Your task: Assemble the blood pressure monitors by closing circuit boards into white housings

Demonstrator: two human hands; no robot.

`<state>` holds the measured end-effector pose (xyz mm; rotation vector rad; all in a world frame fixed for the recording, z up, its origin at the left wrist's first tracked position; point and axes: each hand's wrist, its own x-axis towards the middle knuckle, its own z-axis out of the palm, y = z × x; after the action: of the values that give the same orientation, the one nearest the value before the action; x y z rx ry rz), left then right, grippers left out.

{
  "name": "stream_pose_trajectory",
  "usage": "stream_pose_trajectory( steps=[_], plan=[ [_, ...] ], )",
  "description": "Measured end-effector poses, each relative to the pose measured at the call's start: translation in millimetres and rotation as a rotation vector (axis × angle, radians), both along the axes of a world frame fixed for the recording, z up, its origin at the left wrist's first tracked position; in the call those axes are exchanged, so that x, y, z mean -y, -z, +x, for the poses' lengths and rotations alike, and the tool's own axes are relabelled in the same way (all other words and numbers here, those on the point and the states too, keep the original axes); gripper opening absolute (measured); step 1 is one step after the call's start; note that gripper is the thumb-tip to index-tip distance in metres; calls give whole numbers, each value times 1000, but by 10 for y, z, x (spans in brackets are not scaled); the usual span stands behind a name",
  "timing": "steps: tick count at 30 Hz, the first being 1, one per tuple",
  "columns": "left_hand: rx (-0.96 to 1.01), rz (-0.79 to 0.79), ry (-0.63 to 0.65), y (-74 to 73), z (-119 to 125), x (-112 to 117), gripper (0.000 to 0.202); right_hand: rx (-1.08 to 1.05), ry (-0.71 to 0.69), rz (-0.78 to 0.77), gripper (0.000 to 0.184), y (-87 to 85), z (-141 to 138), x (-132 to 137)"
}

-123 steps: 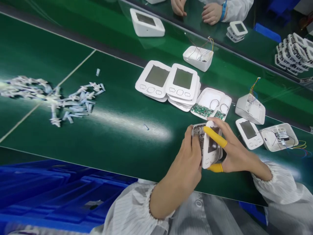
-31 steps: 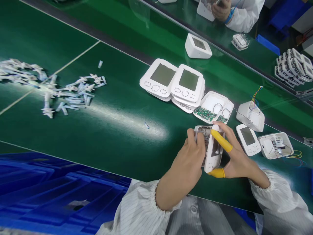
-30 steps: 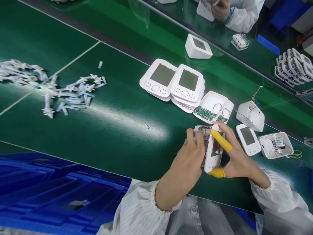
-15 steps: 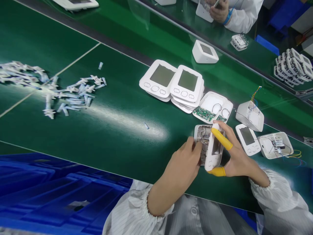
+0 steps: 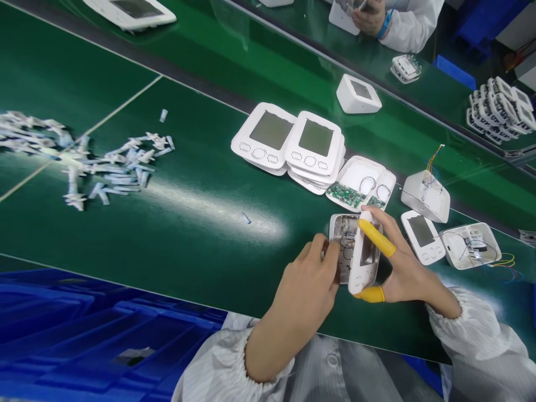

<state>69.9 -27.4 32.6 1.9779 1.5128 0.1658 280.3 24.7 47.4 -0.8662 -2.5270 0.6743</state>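
Left hand [image 5: 307,290] sits curled, its fingertips [image 5: 321,245] at the rim of an opened white device back shell [image 5: 341,223] near the green bench's [image 5: 188,268] front edge; whether they pinch anything cannot be told. Loose wires [image 5: 347,241] lie exposed inside. Right hand [image 5: 408,273], wearing yellow finger cots [image 5: 377,237], clamps the white display panel [image 5: 355,279] on edge beside the shell. This looks like a wire-tucking step; the next move calls for seating those wires gently before the halves meet.

Bright overhead light — a long white glare streak [image 5: 213,209] runs along the glossy green counter [image 5: 201,268], shadows stay faint, and the small white plastic pieces [image 5: 113,167] at left look slightly soft — edges bend.
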Motion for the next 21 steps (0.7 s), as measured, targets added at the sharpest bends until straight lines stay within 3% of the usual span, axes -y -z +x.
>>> stream_pose_trajectory(
  steps=[6, 21],
  plan=[
    [65, -144, -92, -121, 104, -70, 77, -12, -4, -22, 115, 22, 10, -1],
    [224, -52, -94, -40, 56, -129, 79, -99, -26, -33, 111, 78, 3, -14]
  ],
)
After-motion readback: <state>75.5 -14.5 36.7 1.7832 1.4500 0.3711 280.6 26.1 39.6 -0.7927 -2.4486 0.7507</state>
